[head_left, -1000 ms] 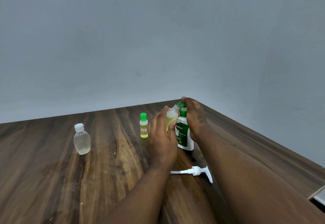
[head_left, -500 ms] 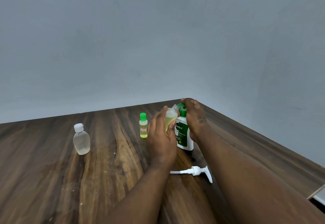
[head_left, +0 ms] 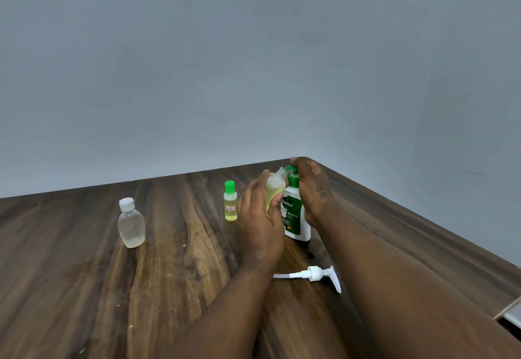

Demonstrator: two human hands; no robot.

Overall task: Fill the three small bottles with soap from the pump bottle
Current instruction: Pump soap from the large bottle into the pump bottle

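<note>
Head view. Landmark: Dettol soap bottle point(head_left: 294, 217), upright on wooden counter point(head_left: 84, 288), pump removed.

Left hand point(head_left: 260, 223) just left of Dettol bottle, clenched round an uncapped small bottle point(head_left: 275, 186); yellow soap roughly half up, threaded neck tilted toward Dettol bottle's green neck.

Right hand point(head_left: 313, 189) over top and right shoulder of Dettol bottle, fingers point(head_left: 296, 161) curled at a green cap point(head_left: 290, 169) beside the open neck. Appears to pinch cap; grip partly hidden, cannot tell for sure.

White pump head point(head_left: 315, 274) lying flat in front of Dettol bottle, tube pointing left.

Green-capped small bottle point(head_left: 230, 202) near, left of Dettol bottle, yellow fill nearly to shoulder, capped. Likely done.

White-capped small bottle point(head_left: 130, 224) well apart, far left of Dettol bottle; contents pale, level unclear.

Step in hand, by judgement: either topping up or capping held bottle.

To do it well:
- Bring held bottle upright before capping; tilt risks a spill.
- Seat cap square on threads, turn gently to avoid cross-threading.
- Keep left squeeze light; soft plastic could push soap out.
- Mind right forearm near pump head.
</note>
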